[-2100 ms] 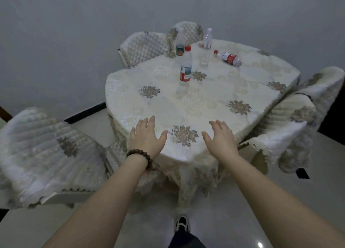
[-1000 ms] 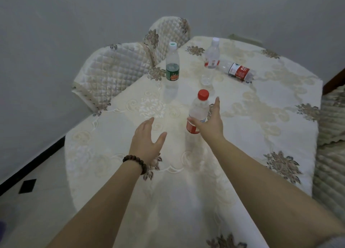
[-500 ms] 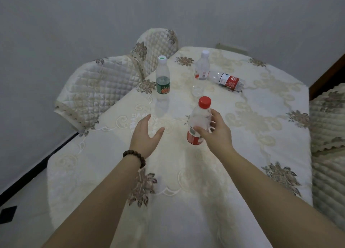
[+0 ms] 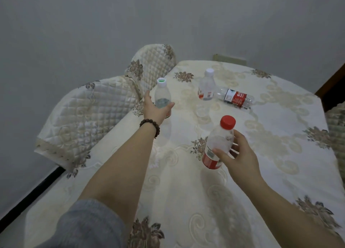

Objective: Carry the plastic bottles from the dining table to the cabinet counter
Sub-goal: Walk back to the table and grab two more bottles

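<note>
Right hand (image 4: 240, 156) grips red-capped bottle (image 4: 219, 143) at mid-body, lifted off table (image 4: 280, 154). Left hand (image 4: 155, 108) spread wide around green-capped bottle (image 4: 162, 96), standing near the table's left edge; grip not yet closed. Both look empty: light, thin-walled, crushable. Hold the waist, gently. Two more bottles beyond

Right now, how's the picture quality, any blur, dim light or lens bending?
Head view: dim, flat, greyish light; wide-angle bending curves the table edge; right forearm smears near the frame edge; the red-cap bottle and left hand stay fairly sharp.
</note>
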Action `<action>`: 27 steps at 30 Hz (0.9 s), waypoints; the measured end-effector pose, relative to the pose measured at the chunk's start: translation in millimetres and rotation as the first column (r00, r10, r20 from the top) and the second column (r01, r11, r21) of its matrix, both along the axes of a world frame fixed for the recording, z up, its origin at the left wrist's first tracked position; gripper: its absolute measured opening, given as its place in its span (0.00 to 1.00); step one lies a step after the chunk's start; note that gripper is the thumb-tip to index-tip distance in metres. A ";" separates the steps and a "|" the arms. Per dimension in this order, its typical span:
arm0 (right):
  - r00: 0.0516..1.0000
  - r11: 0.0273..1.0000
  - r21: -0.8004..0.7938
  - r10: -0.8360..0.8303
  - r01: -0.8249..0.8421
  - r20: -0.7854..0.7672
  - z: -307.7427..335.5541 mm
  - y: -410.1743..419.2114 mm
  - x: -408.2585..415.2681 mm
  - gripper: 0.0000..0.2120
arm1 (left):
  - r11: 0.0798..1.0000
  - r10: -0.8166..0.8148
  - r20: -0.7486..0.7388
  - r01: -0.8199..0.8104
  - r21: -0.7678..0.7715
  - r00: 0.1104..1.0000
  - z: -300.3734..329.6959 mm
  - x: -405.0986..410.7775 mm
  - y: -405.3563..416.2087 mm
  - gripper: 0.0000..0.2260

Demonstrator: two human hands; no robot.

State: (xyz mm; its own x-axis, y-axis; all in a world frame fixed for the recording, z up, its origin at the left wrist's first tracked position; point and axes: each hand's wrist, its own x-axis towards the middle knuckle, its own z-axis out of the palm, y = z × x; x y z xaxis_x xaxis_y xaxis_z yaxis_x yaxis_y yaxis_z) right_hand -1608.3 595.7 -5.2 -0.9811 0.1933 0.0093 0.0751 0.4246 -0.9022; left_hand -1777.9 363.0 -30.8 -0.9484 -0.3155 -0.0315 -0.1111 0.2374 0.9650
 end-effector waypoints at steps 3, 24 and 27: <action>1.000 1.000 0.002 -0.007 0.007 0.006 -4.6 -0.1 -3.2 0.29 | 1.000 0.002 -0.025 -0.002 -0.001 1.000 -5.0 -17.9 1.5 0.45; 0.997 0.995 -0.069 -0.078 0.076 -0.028 33.0 30.6 53.2 0.28 | 0.991 -0.131 -0.197 0.124 -0.048 0.972 45.0 105.9 43.9 0.24; 0.993 0.990 -0.092 -0.112 0.108 -0.043 40.2 47.1 83.4 0.29 | 0.989 -0.145 -0.175 0.141 -0.036 0.974 55.9 150.2 59.6 0.23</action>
